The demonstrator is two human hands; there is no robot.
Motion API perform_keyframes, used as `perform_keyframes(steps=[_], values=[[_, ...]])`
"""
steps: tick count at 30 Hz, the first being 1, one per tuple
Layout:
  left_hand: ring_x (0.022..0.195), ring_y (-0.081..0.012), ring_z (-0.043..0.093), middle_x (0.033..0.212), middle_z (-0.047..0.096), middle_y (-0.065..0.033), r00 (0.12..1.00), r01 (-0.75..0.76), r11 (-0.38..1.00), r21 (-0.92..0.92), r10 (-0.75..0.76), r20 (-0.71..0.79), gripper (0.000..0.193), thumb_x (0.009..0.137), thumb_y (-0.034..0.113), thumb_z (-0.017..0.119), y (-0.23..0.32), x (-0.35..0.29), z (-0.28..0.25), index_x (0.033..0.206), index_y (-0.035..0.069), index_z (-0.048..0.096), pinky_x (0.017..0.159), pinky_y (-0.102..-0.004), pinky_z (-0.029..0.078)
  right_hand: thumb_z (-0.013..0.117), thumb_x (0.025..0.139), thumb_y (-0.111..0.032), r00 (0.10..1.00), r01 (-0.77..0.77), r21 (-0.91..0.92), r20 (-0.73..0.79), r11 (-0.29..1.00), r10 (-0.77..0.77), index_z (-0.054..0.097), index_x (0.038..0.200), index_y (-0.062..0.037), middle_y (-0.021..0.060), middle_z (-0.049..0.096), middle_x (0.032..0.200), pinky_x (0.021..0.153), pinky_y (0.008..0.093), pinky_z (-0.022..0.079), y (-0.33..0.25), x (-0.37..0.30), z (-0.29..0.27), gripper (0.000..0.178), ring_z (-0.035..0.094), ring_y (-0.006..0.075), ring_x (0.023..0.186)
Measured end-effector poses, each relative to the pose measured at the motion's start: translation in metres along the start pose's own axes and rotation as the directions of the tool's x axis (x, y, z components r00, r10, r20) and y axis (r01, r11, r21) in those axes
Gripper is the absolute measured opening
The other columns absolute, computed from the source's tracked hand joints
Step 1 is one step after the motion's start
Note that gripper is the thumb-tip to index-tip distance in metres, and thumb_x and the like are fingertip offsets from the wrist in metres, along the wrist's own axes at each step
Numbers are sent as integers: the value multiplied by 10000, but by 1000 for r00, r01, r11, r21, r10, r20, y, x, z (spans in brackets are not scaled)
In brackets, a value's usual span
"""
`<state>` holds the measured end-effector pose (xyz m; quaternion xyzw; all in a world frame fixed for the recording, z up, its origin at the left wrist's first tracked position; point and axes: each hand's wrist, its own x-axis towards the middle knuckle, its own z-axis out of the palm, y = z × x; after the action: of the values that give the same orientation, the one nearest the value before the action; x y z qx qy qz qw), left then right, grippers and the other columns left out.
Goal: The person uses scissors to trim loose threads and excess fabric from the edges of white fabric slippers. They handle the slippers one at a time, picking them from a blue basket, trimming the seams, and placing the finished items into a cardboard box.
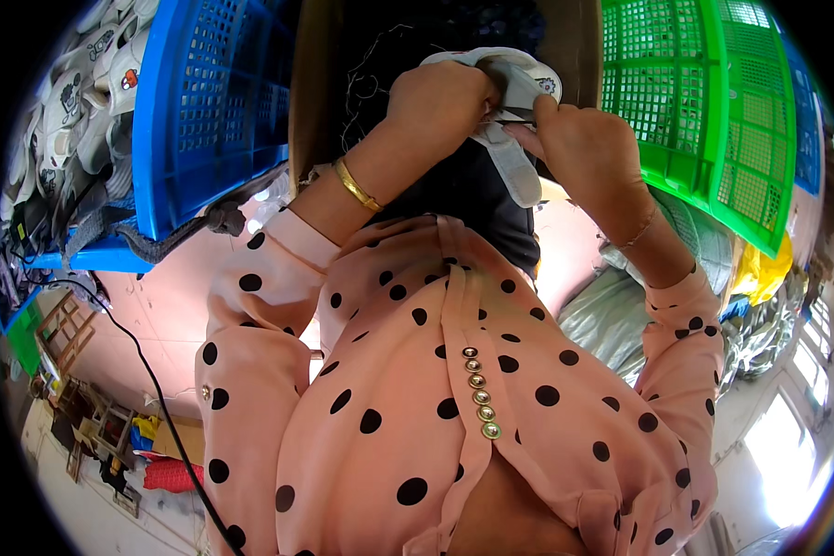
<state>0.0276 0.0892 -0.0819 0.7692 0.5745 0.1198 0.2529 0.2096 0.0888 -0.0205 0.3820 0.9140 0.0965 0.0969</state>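
Note:
At the top middle, my left hand [440, 107] is closed on a small white shoe [519, 69] with a coloured flower motif near one edge. A pale strap [512, 169] hangs down from the shoe, below my fingers. My right hand [588, 153] is closed at the other side of the shoe, its thumb and fingers close to the opening. A thin, dark, pointed tool [517, 118] shows between the two hands, at my right fingertips. Its full shape is hidden by the fingers, so its kind is unclear.
Behind the shoe is a dark recess with brown sides [306, 93] and loose pale threads [366, 79]. A blue plastic basket [208, 111] stands left, beside piled white shoes [83, 102]. Green baskets [667, 102] are on the right, above pale sacks [602, 315]. A black cable [148, 371] runs down the left.

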Motion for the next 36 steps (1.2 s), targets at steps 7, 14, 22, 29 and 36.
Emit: perform_keyframes(steps=[7,14,22,29,36], values=[[665,-277,666,712,677,-60,996,24,1000,0,-24,-90,137,826,272,647,-3,-2,12,871,199,755,589,-370,532,617,897,-402,997,-71,56,9,996,70,588,678,-80,62,560,518,432,306,443,-8,4,-6,390,624,217,497],[649,-282,659,689,664,-76,994,-4,997,-80,-5,-109,143,802,275,648,-6,-6,11,864,196,749,575,-373,525,604,894,-441,1000,12,-49,-27,999,-13,568,678,-115,58,568,511,391,295,430,-4,6,3,393,607,206,458],[618,-237,671,667,667,-44,973,-81,993,-85,60,-225,94,820,232,649,-5,-10,14,831,182,728,537,-349,534,642,874,-322,999,14,68,41,998,-16,651,686,-102,71,606,591,454,312,467,-3,11,-4,290,648,218,564],[656,-256,668,703,675,-44,996,-35,998,45,38,-81,128,848,302,640,-5,-4,16,907,249,740,564,-363,526,633,890,-275,975,-27,11,221,1000,24,710,703,-126,42,650,648,497,294,492,-6,18,-9,251,669,191,616],[648,-260,670,698,673,-52,992,8,999,36,-3,-129,121,846,296,637,-1,-7,18,867,235,739,544,-366,527,627,895,-286,966,-38,1,257,999,36,721,720,-130,45,660,655,509,294,499,-7,20,-10,253,674,192,639]])
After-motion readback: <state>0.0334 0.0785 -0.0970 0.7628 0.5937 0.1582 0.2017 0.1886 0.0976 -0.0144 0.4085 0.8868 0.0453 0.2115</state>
